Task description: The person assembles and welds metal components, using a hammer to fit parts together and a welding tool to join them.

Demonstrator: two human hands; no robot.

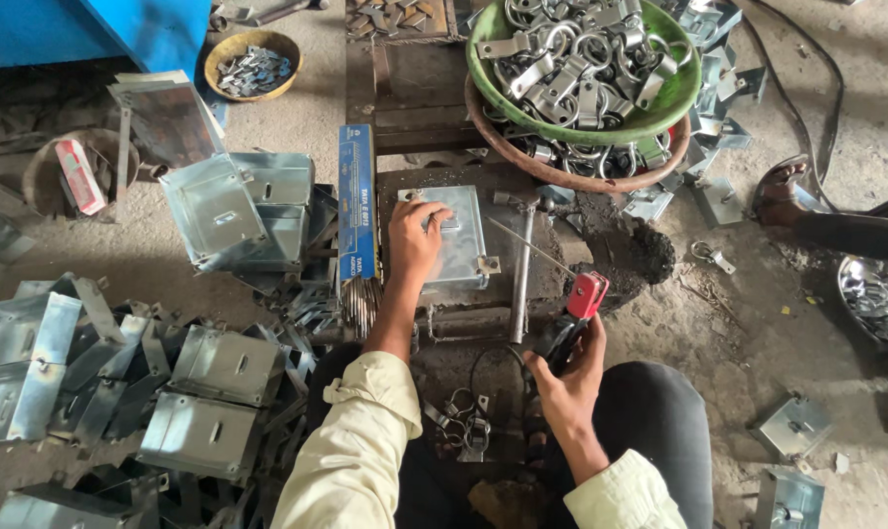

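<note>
Pressing our left hand (415,235) flat on the metal box (454,240) steadies it mid-surface, while our right hand (567,377) grips the red-tipped electrode holder (581,304), fingers closed.

pale cream long sleeves with buttoned cuffs rolled back on both forearms, dark trousers below.

Metal box (461,240) lies between box pile (243,206) and basin (581,69).

Grey metal box (456,240) lies flat on the dark work block, open side down, a small tab sticking out at its lower right corner. Red-handled tool (579,312) stands tilted just right of it, red end up, off the block.
</note>
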